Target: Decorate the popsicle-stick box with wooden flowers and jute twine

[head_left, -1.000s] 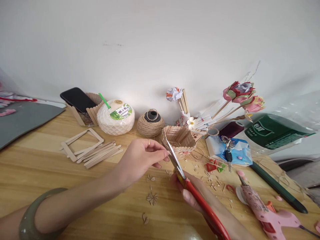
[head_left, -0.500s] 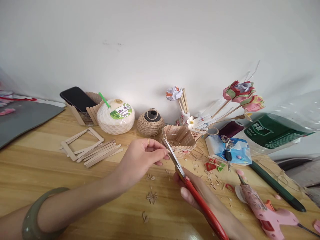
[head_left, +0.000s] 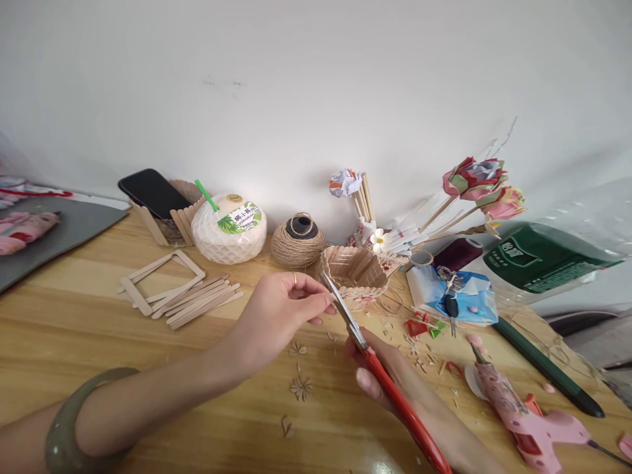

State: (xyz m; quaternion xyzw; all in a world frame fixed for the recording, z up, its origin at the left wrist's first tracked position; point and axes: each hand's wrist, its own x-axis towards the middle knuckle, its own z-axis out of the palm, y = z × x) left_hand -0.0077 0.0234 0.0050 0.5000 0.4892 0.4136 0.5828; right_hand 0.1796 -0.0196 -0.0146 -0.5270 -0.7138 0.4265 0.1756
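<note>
My right hand (head_left: 385, 375) holds red-handled scissors (head_left: 395, 388), their blades pointing up and left and looking nearly closed. At the blade tips, my left hand (head_left: 286, 306) is pinched, thumb against fingers; whatever sits in the pinch is too small or hidden to make out. On the table below lie small flower shapes made of thin wooden petals: a full one (head_left: 301, 388), a partial one (head_left: 297, 348) and a few loose petals (head_left: 287, 426). Just behind the blades stands a small basket of wooden sticks (head_left: 355, 270).
Craft sticks (head_left: 202, 303) and a stick frame (head_left: 162, 283) lie left. Behind are a phone (head_left: 153, 193), a wrapped coconut (head_left: 228, 230), a twine ball (head_left: 297, 243) and paper flowers (head_left: 474, 181). A pink glue gun (head_left: 523, 408), wood scraps (head_left: 419, 362) and a blue packet (head_left: 451, 293) lie right.
Both hands and the scissors stay almost where they were. The view has shifted slightly, and more of a pink item shows at the far left edge.
</note>
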